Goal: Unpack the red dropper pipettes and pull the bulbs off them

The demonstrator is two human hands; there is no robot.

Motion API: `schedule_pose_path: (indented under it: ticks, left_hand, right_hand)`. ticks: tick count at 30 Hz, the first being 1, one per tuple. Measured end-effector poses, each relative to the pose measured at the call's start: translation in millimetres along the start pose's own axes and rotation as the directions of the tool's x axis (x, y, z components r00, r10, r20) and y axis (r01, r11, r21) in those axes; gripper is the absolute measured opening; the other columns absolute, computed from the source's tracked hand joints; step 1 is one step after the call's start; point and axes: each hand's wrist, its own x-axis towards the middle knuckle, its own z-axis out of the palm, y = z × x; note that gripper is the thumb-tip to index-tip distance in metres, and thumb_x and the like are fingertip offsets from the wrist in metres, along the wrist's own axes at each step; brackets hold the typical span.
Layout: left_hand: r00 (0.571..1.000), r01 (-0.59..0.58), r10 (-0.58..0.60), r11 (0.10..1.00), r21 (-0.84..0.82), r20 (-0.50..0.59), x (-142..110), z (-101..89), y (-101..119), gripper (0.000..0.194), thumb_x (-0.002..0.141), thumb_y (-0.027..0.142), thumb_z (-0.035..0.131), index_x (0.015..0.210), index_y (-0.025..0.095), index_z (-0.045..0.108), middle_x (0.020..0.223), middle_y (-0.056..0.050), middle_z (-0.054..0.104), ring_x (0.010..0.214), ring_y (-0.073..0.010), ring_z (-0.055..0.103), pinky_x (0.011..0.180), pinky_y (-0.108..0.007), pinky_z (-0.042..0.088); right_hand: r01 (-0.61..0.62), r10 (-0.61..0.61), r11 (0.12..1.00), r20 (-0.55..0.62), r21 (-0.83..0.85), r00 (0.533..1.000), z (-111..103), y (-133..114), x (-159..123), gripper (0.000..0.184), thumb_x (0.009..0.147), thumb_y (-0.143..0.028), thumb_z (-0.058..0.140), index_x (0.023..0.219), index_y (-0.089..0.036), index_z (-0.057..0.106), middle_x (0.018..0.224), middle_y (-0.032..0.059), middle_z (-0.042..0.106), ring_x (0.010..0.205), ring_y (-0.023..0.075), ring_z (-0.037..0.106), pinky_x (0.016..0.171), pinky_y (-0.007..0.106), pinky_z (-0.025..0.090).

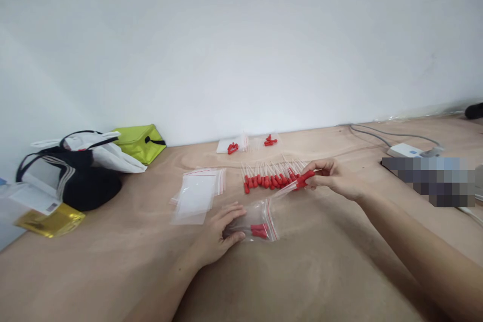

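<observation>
Relation of the held sticks to the mouth of the bag. The right hand (328, 178) pinches red-ended sticks (302, 180) between thumb and fingertips; their exact number cannot be told. The red ends lie at the fingers, and the pale shafts slant down to the left and toward the person, so that the long axis runs at the upper corner of the clear bag (247, 216). The shaft ends stand just beside that corner; whether they touch the film is unclear. The bag lies to the left of the right hand and closer to the person, its striped mouth facing right and its other end under the left hand (221, 234). The left thumb and fingers are parted across the film; whether they grip it or merely press it cannot be told. Two red ends (259, 230) show inside, near the mouth. Beyond the bag, a row of red-ended sticks (264, 181) lies with shafts toward the wall, a different direction from those held; the right hand is the nearer to its right end, the left hand the nearer to the stack of flat bags (196, 196).
</observation>
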Motion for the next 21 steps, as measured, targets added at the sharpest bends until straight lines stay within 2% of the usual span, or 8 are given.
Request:
schedule_pose_path:
  ticks: [4,6,7,9,11,13,16,21]
  left_hand:
    - [0.949,0.024,-0.076,0.985,-0.172,-0.307,9,0.1,16,0.020,0.078,0.032,0.053,0.091,0.020,0.064,0.094,-0.006,0.062,0.088,-0.0173,0.058,0.082,-0.033,0.046]
    - [0.949,0.137,-0.236,0.907,-0.399,-0.210,19,1.2,33,0.022,0.078,0.035,0.055,0.086,0.018,0.066,0.083,-0.005,0.064,0.077,-0.0154,0.060,0.074,-0.029,0.049]
    - [0.941,0.230,-0.327,0.804,-0.549,-0.084,24,2.5,42,0.025,0.078,0.036,0.055,0.092,0.018,0.065,0.084,-0.005,0.065,0.074,-0.0146,0.060,0.071,-0.028,0.049]
    - [0.894,0.368,-0.417,0.471,-0.802,0.164,35,7.1,58,0.030,0.078,0.037,0.056,0.099,0.017,0.062,0.090,-0.006,0.066,0.070,-0.0135,0.062,0.070,-0.028,0.050]
    - [0.852,0.400,-0.436,0.185,-0.898,0.290,42,14.3,68,0.023,0.078,0.032,0.058,0.090,0.014,0.063,0.086,-0.006,0.066,0.071,-0.0118,0.062,0.072,-0.025,0.049]
    - [0.823,0.397,-0.457,0.037,-0.917,0.338,45,22.4,69,0.014,0.075,0.026,0.062,0.079,0.012,0.063,0.077,-0.005,0.066,0.067,-0.0101,0.061,0.067,-0.022,0.049]
    - [0.793,0.423,-0.485,0.003,-0.906,0.368,44,30.0,62,0.012,0.068,0.020,0.069,0.071,0.012,0.061,0.067,-0.002,0.064,0.058,-0.0089,0.058,0.060,-0.020,0.048]
    - [0.769,0.462,-0.569,0.180,-0.869,0.291,51,11.9,45,0.011,0.066,0.020,0.068,0.070,0.013,0.060,0.064,-0.002,0.064,0.055,-0.0095,0.059,0.055,-0.020,0.047]
  right_hand:
    - [0.190,-0.206,0.975,-0.156,-0.114,0.966,20,-5,-3,0.011,0.067,-0.024,0.060,0.076,-0.017,0.062,0.068,0.0029,0.063,0.061,0.0135,0.058,0.056,0.026,0.048]
    - [0.344,-0.414,0.891,-0.220,-0.295,0.883,38,-3,-7,0.013,0.070,-0.021,0.058,0.081,-0.017,0.062,0.075,0.0043,0.063,0.066,0.0140,0.059,0.057,0.025,0.049]
    - [0.418,-0.525,0.818,-0.218,-0.395,0.822,48,-1,-10,0.015,0.072,-0.020,0.056,0.085,-0.017,0.062,0.080,0.0052,0.062,0.069,0.0142,0.059,0.057,0.025,0.049]
    - [0.558,-0.701,0.628,-0.082,-0.543,0.709,68,6,-16,0.020,0.076,-0.016,0.051,0.093,-0.017,0.061,0.088,0.0077,0.061,0.079,0.0147,0.059,0.065,0.025,0.050]
    - [0.668,-0.801,0.409,0.106,-0.622,0.589,85,16,-21,0.023,0.080,-0.013,0.046,0.099,-0.013,0.058,0.091,0.0109,0.060,0.082,0.0147,0.058,0.067,0.024,0.051]
    - [0.702,-0.821,0.206,0.270,-0.681,0.503,97,26,-24,0.021,0.083,-0.013,0.042,0.097,-0.012,0.058,0.089,0.0109,0.061,0.079,0.0150,0.058,0.064,0.025,0.051]
    - [0.716,-0.789,0.091,0.388,-0.693,0.476,104,35,-24,0.021,0.085,-0.014,0.039,0.096,-0.012,0.057,0.089,0.0097,0.061,0.075,0.0147,0.058,0.062,0.025,0.050]
    - [0.707,-0.782,0.185,0.333,-0.683,0.527,103,41,-23,0.029,0.083,-0.011,0.039,0.110,-0.013,0.050,0.103,0.0124,0.056,0.088,0.0166,0.055,0.070,0.028,0.050]
